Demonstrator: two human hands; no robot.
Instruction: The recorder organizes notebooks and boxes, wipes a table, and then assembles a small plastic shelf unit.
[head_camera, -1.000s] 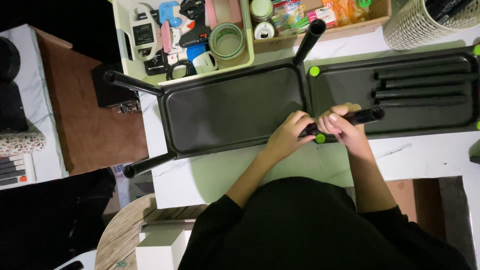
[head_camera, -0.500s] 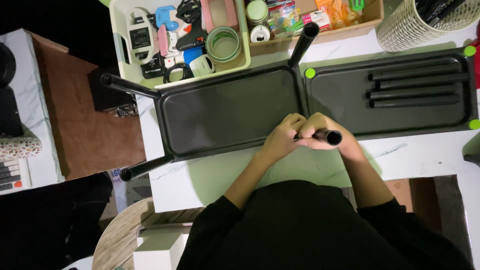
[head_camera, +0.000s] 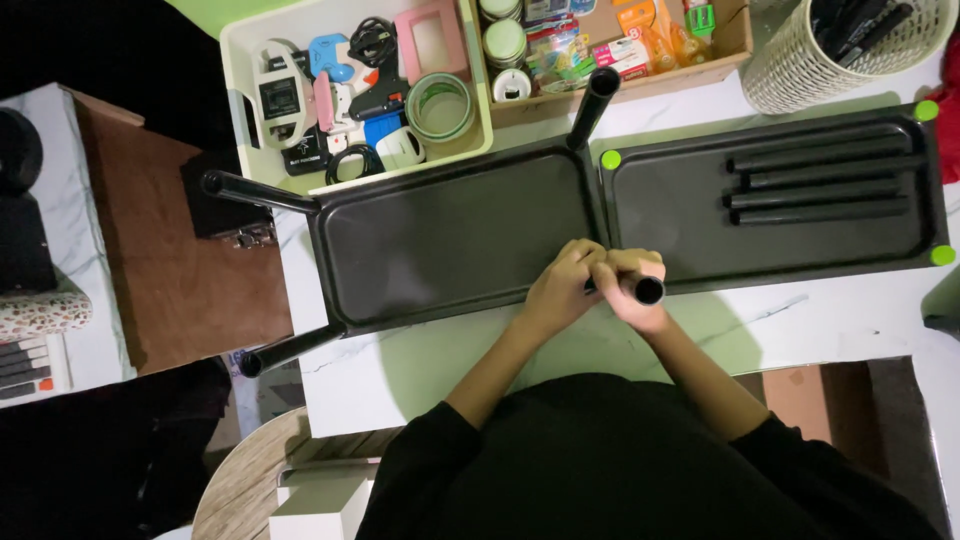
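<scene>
The short black tube (head_camera: 640, 289) that had lain nearly flat across the near edge of the trays a second before now stood tipped up on end, its open mouth facing the camera, at the near rim where the two black trays met. Both hands had closed in on it: the right hand (head_camera: 636, 296) was wrapped round the tube, and the left hand (head_camera: 566, 285) was curled tight against it at the base, fingers folded, so the tube looked to be going into the near corner of the left tray (head_camera: 450, 240), which already carried three such legs jutting from its other corners. Four more black tubes (head_camera: 820, 185) lay loose in the right tray (head_camera: 660, 205), whose corners showed green caps (head_camera: 611, 159). Behind, on the white counter (head_camera: 440, 370), a cream bin of tape rolls and tools (head_camera: 360, 85) and a wicker basket (head_camera: 800, 75) crowded the far edge.
</scene>
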